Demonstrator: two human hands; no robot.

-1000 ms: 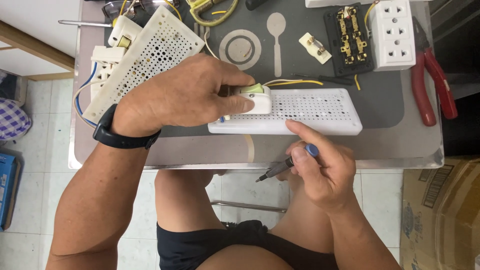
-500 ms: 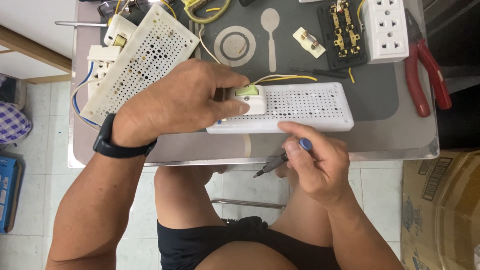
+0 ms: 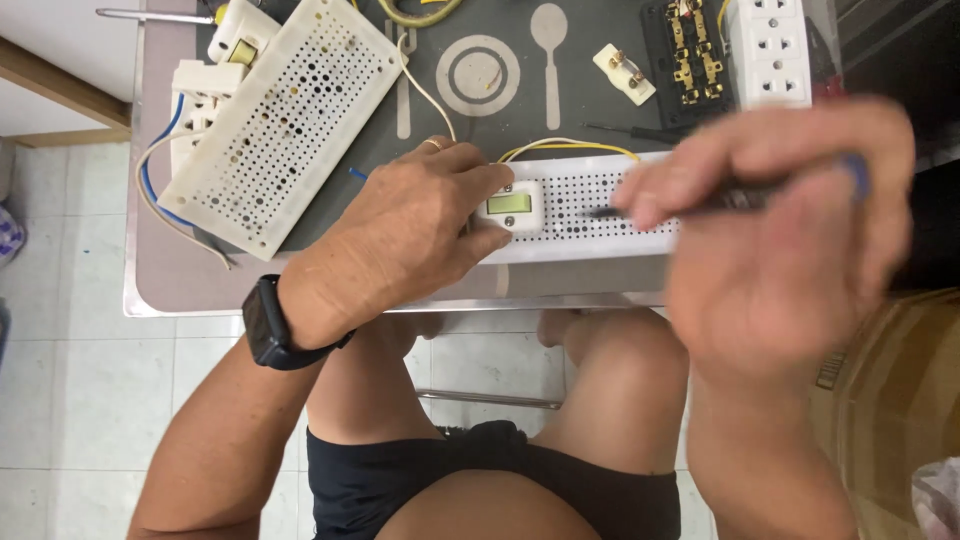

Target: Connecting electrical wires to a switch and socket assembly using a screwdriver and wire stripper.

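Left hand (image 3: 400,240): fingers curled, pinching a small white switch module (image 3: 512,207) against the perforated white board (image 3: 610,215).
Right hand (image 3: 770,230): blurred, closed around a dark screwdriver (image 3: 700,203); tip over the board, just right of the module.
Board position: near edge of the counter (image 3: 170,290), on a grey mat (image 3: 560,110).
Surroundings: second perforated board (image 3: 285,120) at left; white socket strip (image 3: 768,50) at right.
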